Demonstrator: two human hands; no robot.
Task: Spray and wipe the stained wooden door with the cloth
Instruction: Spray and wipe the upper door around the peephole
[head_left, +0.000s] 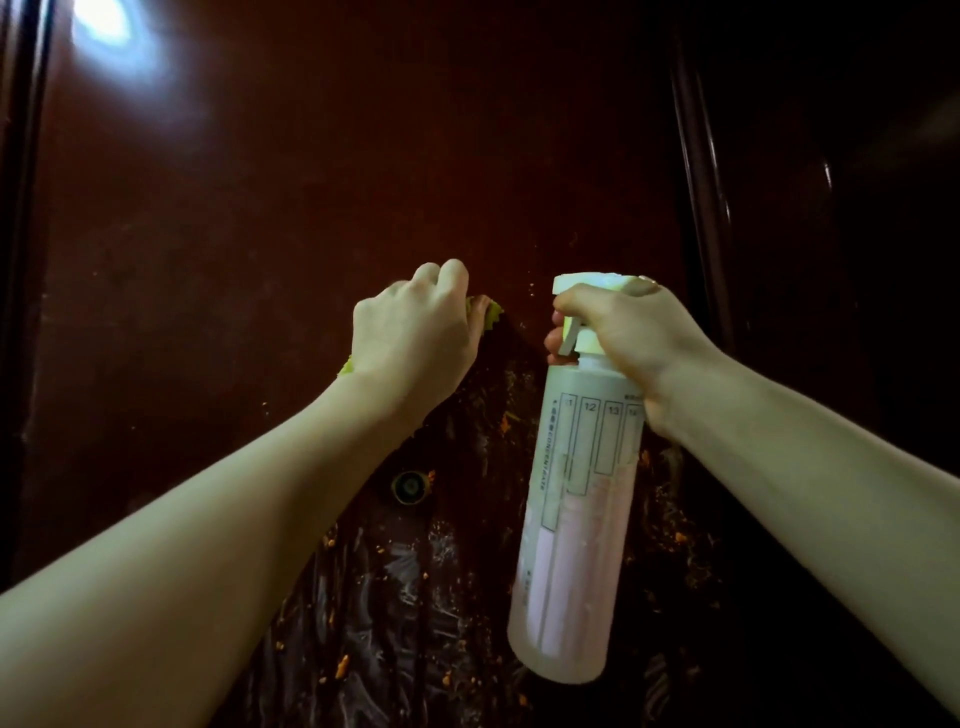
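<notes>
My left hand (415, 332) presses the bunched cloth (491, 312) against the door (260, 208); my right hand (628, 332) clasps the spray bottle (571, 493), fingers on trigger. Risk: orange residue (343, 665) at 6 o'clock smears if I wipe before wetting.

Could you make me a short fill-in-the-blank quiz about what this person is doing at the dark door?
1. The left hand presses a ____-coloured cloth against the wooden door.
2. The spray bottle is held in the ____ hand.
3. The liquid inside the bottle looks pale ____.
4. The orange crumbs and smears lie mostly ____ the cloth on the door.

Missing words: yellow-green; right; pink; below
</notes>
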